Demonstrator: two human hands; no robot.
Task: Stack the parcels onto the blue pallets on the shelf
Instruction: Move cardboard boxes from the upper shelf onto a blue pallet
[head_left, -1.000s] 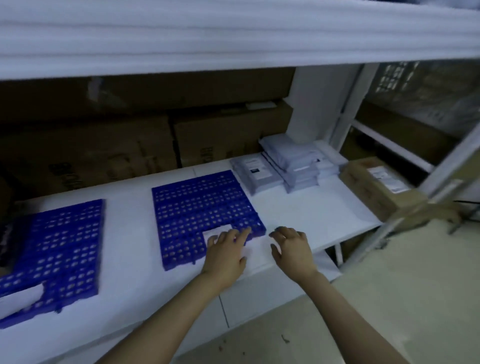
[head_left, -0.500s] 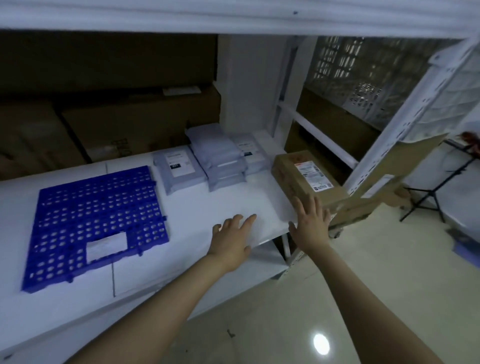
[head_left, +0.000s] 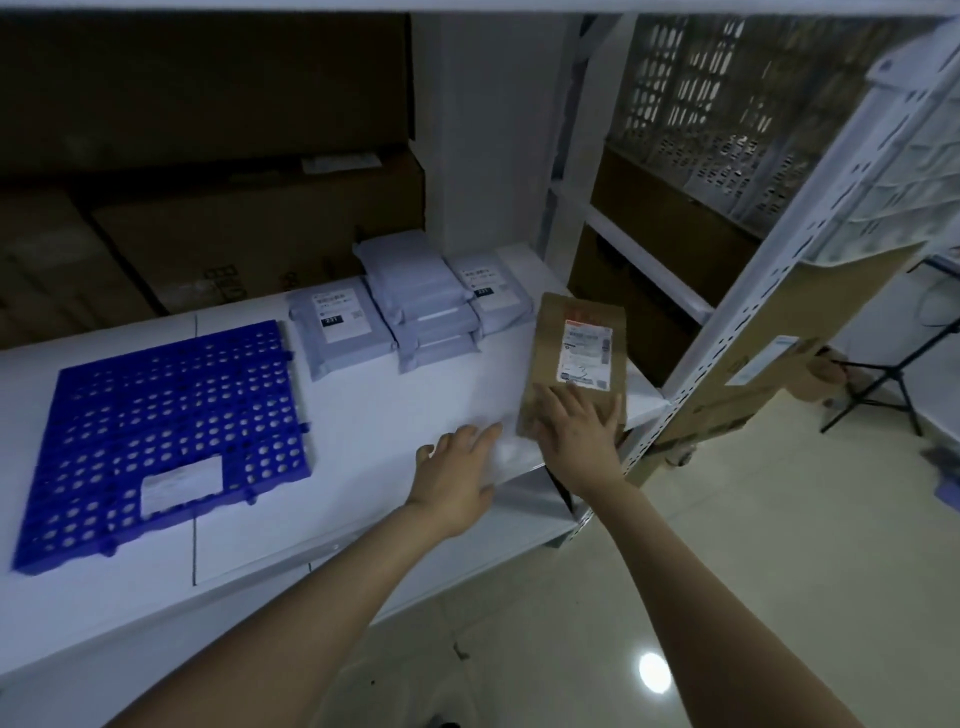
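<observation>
The right hand lies flat on the brown box, grip wide. The left hand rests open beside the box.

head view, looking down, near shelf

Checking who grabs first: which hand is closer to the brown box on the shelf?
Right. The right hand rests on the near end of the brown box; the left hand lies on the shelf just left of it.
</observation>
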